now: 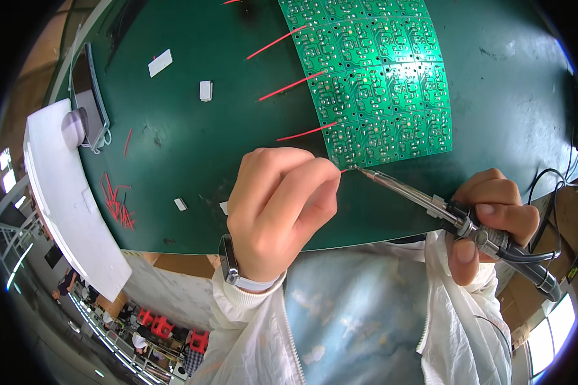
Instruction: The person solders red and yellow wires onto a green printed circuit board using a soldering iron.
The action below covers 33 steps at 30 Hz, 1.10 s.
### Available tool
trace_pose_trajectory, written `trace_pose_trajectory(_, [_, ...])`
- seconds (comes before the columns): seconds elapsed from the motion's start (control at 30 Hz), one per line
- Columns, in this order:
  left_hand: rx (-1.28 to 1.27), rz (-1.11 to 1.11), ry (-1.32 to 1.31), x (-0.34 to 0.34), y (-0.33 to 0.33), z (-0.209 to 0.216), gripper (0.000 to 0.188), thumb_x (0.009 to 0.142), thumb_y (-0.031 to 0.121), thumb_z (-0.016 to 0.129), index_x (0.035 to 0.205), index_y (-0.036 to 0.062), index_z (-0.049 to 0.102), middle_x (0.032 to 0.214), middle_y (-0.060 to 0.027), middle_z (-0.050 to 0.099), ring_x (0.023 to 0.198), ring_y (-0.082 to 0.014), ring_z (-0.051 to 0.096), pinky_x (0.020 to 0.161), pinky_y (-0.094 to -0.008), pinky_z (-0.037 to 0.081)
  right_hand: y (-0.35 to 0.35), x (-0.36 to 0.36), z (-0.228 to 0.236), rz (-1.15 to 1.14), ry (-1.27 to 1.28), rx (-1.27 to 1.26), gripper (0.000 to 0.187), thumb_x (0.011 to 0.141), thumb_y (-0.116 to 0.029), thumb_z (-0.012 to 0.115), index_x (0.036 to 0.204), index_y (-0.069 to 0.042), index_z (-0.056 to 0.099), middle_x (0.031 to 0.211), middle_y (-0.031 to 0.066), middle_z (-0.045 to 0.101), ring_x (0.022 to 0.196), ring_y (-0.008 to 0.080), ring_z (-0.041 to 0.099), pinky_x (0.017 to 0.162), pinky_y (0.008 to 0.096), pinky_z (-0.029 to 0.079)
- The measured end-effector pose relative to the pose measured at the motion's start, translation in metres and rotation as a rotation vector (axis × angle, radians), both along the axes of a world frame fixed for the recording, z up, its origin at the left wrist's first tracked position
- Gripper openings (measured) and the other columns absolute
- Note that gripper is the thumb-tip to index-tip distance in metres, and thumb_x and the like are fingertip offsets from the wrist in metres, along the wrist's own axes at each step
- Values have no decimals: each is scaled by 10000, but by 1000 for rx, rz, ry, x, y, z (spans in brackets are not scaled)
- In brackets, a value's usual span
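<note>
A green panel of printed circuit boards (392, 83) lies on the dark green table. Several red wires stick out from its left side, among them one wire (307, 131) near the lower left corner. My left hand (282, 205) is closed in a pinch on another red wire (347, 171), whose end shows past the fingertips at the panel's lower left edge. My right hand (494, 224) grips a soldering iron (417, 199) with a black handle and a metal tube; its thin tip meets the wire's end at the board edge.
Loose red wires (117, 204) lie in a pile at the left, with a single piece (128, 142) above. Small white blocks (205, 90) are scattered on the table (173, 141). A white board (70, 199) and a dark-screened device (90, 96) stand far left. A black cable (552, 192) runs at right.
</note>
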State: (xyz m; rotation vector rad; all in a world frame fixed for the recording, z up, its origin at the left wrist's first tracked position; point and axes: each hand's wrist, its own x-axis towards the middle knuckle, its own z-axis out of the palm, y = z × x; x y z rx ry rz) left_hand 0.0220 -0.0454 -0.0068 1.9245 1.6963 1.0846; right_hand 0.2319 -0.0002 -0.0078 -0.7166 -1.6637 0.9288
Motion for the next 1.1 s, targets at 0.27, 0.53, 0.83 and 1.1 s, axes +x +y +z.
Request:
trace_pose_trajectory(0.27, [-11, 21, 46, 1, -2, 2, 238, 571, -124, 653, 770, -1, 608, 749, -77, 565, 639, -183, 561, 540, -266, 435, 1, 0, -1, 51, 3, -3, 390, 714, -247, 676, 874, -20, 403, 639, 105, 446, 486, 169, 410, 424, 276, 318])
trace_pose_trajectory(0.53, [-17, 30, 51, 3, -2, 4, 236, 567, -128, 654, 765, -5, 615, 738, -75, 564, 637, -186, 562, 537, -266, 435, 2, -1, -2, 45, 16, 3, 389, 711, -246, 678, 862, -13, 406, 644, 108, 448, 488, 168, 414, 430, 275, 311])
trace_pose_trajectory(0.83, [7, 59, 60, 7, -4, 4, 304, 530, -80, 695, 801, 32, 616, 745, -48, 536, 647, -208, 527, 576, -304, 406, 0, 0, -1, 53, -1, 10, 385, 714, -247, 674, 875, -13, 414, 651, 109, 449, 488, 170, 420, 431, 273, 318])
trace_pose_trajectory(1.1, [9, 54, 68, 7, -4, 5, 303, 526, -76, 696, 798, 32, 617, 748, -48, 538, 649, -205, 527, 574, -306, 407, 1, 1, 1, 71, -5, 3, 385, 727, -246, 675, 890, -7, 420, 654, 111, 452, 496, 169, 427, 430, 274, 325])
